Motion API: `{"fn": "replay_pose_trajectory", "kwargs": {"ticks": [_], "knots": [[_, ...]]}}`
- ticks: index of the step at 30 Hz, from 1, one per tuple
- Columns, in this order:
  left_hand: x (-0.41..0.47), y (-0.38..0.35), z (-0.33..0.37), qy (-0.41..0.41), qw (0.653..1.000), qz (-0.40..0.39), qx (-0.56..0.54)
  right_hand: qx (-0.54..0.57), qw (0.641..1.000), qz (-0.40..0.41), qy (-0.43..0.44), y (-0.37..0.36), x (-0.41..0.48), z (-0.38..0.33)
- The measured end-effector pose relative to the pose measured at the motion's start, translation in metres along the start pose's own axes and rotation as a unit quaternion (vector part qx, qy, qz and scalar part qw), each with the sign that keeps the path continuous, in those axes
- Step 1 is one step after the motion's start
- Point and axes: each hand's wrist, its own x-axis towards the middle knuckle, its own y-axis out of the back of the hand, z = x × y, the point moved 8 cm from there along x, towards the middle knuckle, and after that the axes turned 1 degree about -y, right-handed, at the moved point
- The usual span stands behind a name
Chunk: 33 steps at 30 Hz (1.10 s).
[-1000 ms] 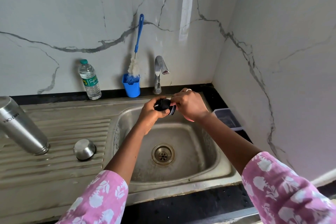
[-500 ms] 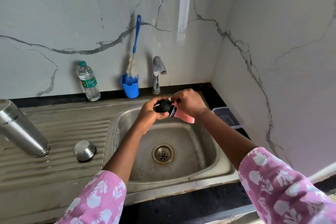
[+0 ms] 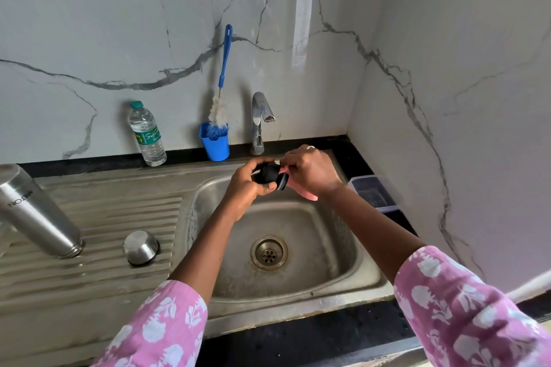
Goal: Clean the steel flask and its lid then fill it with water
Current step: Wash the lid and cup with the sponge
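Observation:
My left hand [image 3: 249,188] grips a black flask lid [image 3: 272,175] over the back of the sink basin [image 3: 343,250]. My right hand [image 3: 313,171] holds a pink sponge [image 3: 307,193] against the lid's right end. The steel flask [image 3: 35,214] stands upside down on the ribbed drainboard at the far left. A small steel cup-cap [image 3: 140,247] lies upside down beside it.
A tap [image 3: 260,119] stands behind the basin; no water runs. A blue cup [image 3: 215,144] holds a blue-handled bottle brush [image 3: 222,89]. A plastic water bottle [image 3: 147,134] stands left of it. A clear lidded box [image 3: 372,194] sits right of the sink.
My right hand has shifted around the lid's end with the pink sponge, which showed more half a second ago. The left hand keeps its grip. The flask and cap have not moved.

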Motion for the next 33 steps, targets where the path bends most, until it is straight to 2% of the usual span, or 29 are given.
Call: {"fn": "replay_pose_trajectory", "kwargs": {"ticks": [3, 5, 11, 14, 18, 23, 26, 30, 33], "knots": [[0.002, -0.002, -0.001, -0.006, 1.000, -0.014, -0.023, 0.045, 0.996, -0.032, -0.072, -0.012, 0.003, 0.017], [0.004, 0.000, -0.003, -0.003, 0.999, -0.008, -0.037, 0.054, 0.995, -0.039, -0.078, -0.013, 0.005, 0.020], [0.009, 0.001, 0.001, 0.012, 0.999, 0.034, -0.010, -0.032, 0.993, 0.031, 0.106, 0.010, 0.000, -0.017], [0.010, -0.001, 0.005, 0.001, 0.999, 0.029, -0.019, -0.037, 0.988, 0.056, 0.137, 0.013, 0.000, -0.017], [0.009, -0.001, 0.010, -0.011, 1.000, 0.006, 0.004, -0.007, 0.998, 0.041, 0.057, 0.013, 0.006, -0.003], [0.009, -0.007, 0.010, -0.015, 0.999, -0.034, 0.035, 0.023, 0.997, -0.053, -0.052, -0.008, 0.010, 0.019], [0.010, -0.002, 0.011, -0.006, 0.999, -0.013, 0.047, -0.001, 1.000, -0.021, -0.009, 0.001, 0.007, 0.010], [0.012, 0.002, 0.013, -0.001, 0.996, 0.025, 0.091, -0.019, 0.993, 0.043, 0.105, 0.017, -0.002, -0.016], [0.010, 0.001, 0.014, 0.004, 0.994, 0.019, 0.108, -0.035, 0.984, 0.066, 0.162, 0.022, -0.005, -0.021]]}}
